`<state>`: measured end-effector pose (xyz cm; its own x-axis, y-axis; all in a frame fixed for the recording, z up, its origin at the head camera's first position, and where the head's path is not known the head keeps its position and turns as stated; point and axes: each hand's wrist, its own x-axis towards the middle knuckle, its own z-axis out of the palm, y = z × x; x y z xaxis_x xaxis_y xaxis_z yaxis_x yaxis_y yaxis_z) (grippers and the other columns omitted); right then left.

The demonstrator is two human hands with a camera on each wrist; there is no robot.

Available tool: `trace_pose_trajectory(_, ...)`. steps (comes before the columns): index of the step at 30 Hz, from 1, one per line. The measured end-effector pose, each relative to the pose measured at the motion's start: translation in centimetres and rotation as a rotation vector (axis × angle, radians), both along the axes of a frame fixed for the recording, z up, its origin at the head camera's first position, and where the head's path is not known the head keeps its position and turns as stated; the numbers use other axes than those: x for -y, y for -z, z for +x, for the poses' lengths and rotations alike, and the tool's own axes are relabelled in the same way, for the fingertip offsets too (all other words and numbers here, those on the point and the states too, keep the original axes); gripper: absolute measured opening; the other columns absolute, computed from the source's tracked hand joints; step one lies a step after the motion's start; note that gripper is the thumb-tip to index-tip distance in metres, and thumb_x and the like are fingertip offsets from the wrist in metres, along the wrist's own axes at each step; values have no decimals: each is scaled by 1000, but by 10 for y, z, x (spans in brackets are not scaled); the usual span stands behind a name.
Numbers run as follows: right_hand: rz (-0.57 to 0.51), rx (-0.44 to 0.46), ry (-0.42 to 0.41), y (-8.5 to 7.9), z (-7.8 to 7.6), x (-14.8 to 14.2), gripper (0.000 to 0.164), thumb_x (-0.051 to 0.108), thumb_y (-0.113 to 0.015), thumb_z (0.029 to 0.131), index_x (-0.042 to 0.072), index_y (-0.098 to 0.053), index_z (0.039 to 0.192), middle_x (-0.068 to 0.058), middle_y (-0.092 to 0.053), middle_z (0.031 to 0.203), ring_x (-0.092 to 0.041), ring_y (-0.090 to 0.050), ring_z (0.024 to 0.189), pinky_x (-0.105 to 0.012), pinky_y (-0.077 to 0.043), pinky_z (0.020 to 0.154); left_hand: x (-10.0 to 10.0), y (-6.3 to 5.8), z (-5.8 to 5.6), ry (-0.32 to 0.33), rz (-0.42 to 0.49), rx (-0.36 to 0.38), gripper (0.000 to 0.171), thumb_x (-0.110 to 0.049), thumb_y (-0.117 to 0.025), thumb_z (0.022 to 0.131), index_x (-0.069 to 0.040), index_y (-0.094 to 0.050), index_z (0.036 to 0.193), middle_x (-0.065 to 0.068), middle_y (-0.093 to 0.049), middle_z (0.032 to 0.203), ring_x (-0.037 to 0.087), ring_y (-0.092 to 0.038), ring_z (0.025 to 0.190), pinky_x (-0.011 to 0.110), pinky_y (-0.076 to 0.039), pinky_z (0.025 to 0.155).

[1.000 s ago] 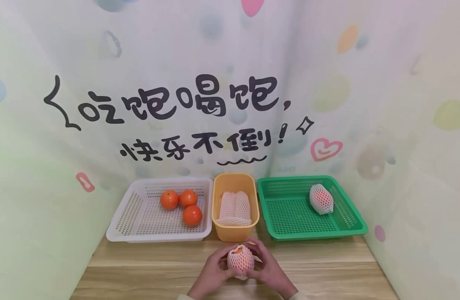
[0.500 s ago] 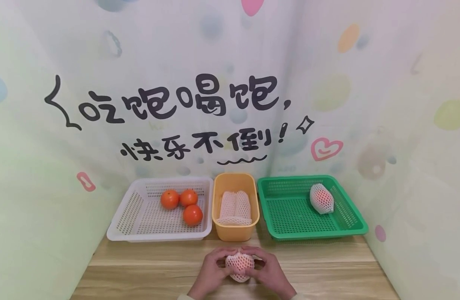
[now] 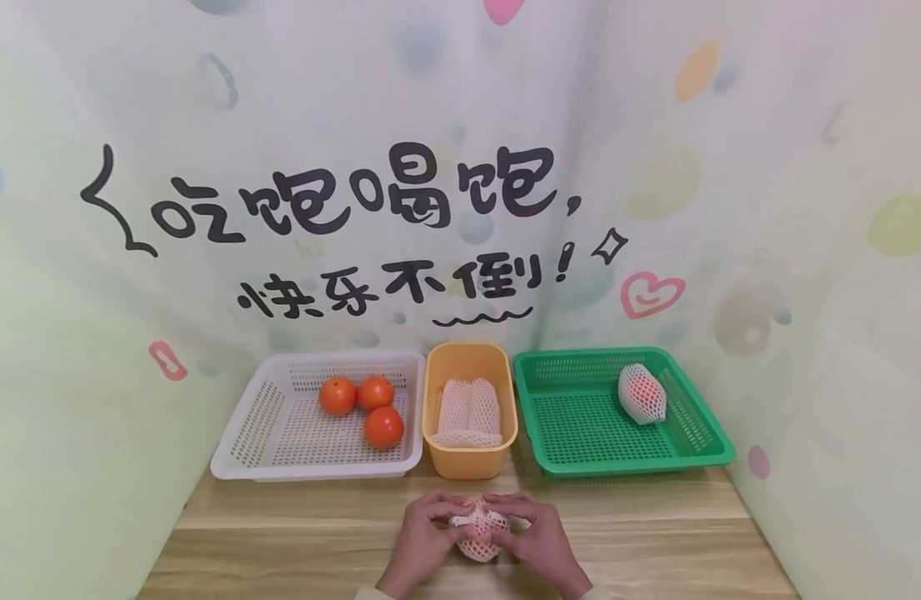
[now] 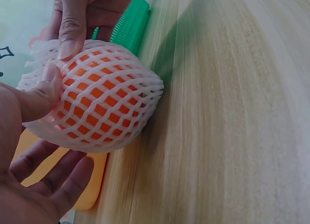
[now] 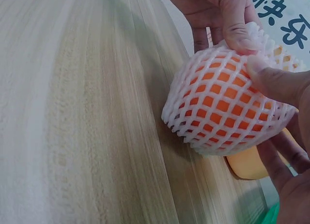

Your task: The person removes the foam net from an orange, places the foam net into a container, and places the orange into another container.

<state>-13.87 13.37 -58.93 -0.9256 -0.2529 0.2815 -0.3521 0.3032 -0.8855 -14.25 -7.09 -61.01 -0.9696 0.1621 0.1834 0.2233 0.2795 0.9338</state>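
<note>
Low over the near table, a tomato [image 4: 100, 94] sits inside a white foam net sleeve [image 3: 481, 546], its orange-red skin showing through the mesh. My left hand [image 3: 422, 537] pinches the sleeve's upper end from the left, thumb on the near side. From the right, my right hand [image 3: 541, 537] pinches the same end, the two thumbs close together in both wrist views. The sleeve's other end tapers to a gathered point in the left wrist view. Fingers hide the far side of the sleeve.
Behind the hands stands a yellow bin [image 3: 471, 463] with several foam nets [image 3: 469, 412]. To its left, a white basket [image 3: 317, 472] holds three tomatoes [image 3: 383, 427]. A green basket [image 3: 633, 465] on the right holds one net-wrapped tomato [image 3: 642, 394]. A printed curtain [image 3: 460, 83] hangs behind.
The sleeve's upper end has been drawn up over the tomato's top, which showed bare a second ago. Both hands' fingers have come together above it.
</note>
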Motion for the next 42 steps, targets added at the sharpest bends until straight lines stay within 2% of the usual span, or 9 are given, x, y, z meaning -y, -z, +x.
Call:
trace_pose_trajectory(5, 28, -44, 13, 14, -6, -1, 35, 21, -81, 69, 17, -71, 103, 3, -69, 110, -19, -60, 100, -33, -49, 89, 1, -1, -1, -20, -40, -27, 30, -33, -80, 68, -25, -73, 96, -10, -66, 101, 7, -60, 94, 23, -52, 74)
trace_pose_trajectory(9, 72, 33, -47, 12, -8, -3, 61, 24, -82, 69, 18, -58, 126, 6, -59, 125, -22, -53, 113, -41, -47, 93, 3, 4, -3, 22, -36, -62, 39, -36, -76, 72, -25, -70, 108, -9, -64, 107, 9, -59, 98, 24, -52, 76)
trace_pose_trajectory(12, 77, 115, -108, 5, -7, -4, 71, 22, -80, 71, 15, -49, 135, 0, -53, 135, -23, -49, 122, -43, -45, 96, 3, 9, -4, 90, -19, -54, 51, -36, -76, 72, -24, -63, 120, -6, -60, 117, 12, -55, 107, 24, -50, 84)
trace_pose_trajectory(17, 56, 181, -120, -6, -5, -3, 62, 21, -78, 75, 12, -53, 131, -5, -54, 135, -23, -50, 123, -40, -47, 95, 2, 7, 0, 155, 40, 17, 63, -24, -79, 70, -19, -55, 129, -1, -55, 128, 14, -52, 116, 25, -47, 92)
trace_pose_trajectory(25, -3, 181, -71, -8, -3, -1, 48, 14, -78, 74, 8, -63, 119, -5, -63, 124, -12, -58, 111, -31, -50, 91, 1, -14, 7, 98, 74, -27, 47, -16, -80, 70, -10, -67, 115, 7, -62, 117, 21, -58, 110, 23, -47, 91)
trace_pose_trajectory(29, -14, 164, -48, -11, 0, 0, 41, 15, -78, 74, 8, -67, 113, -5, -65, 119, -18, -60, 111, -30, -48, 93, -1, -11, 6, 57, 56, -67, 41, -17, -81, 69, -11, -70, 107, 5, -65, 110, 22, -60, 106, 25, -45, 94)
trace_pose_trajectory(37, -57, 103, -10, -13, 3, 5, 26, 9, -78, 73, 9, -72, 98, -6, -69, 110, -22, -64, 103, -28, -46, 94, -1, 10, -2, 4, 12, -97, 34, -29, -81, 68, -21, -73, 100, -9, -66, 103, 12, -61, 100, 26, -43, 95)
trace_pose_trajectory(40, -76, 37, -13, -10, 3, 6, 23, 5, -76, 74, 7, -73, 96, -9, -70, 106, -24, -65, 98, -26, -49, 88, -1, 7, -2, -2, 11, -108, 33, -19, -82, 67, -17, -74, 99, -4, -67, 101, 16, -62, 98, 27, -45, 94)
trace_pose_trajectory(42, -75, -9, -9, -7, 3, 7, 24, 6, -76, 74, 6, -72, 97, -9, -71, 105, -24, -65, 98, -26, -50, 87, -1, -4, 2, -3, 9, -117, 33, -13, -82, 67, -12, -73, 98, 1, -68, 101, 20, -63, 98, 27, -46, 93)
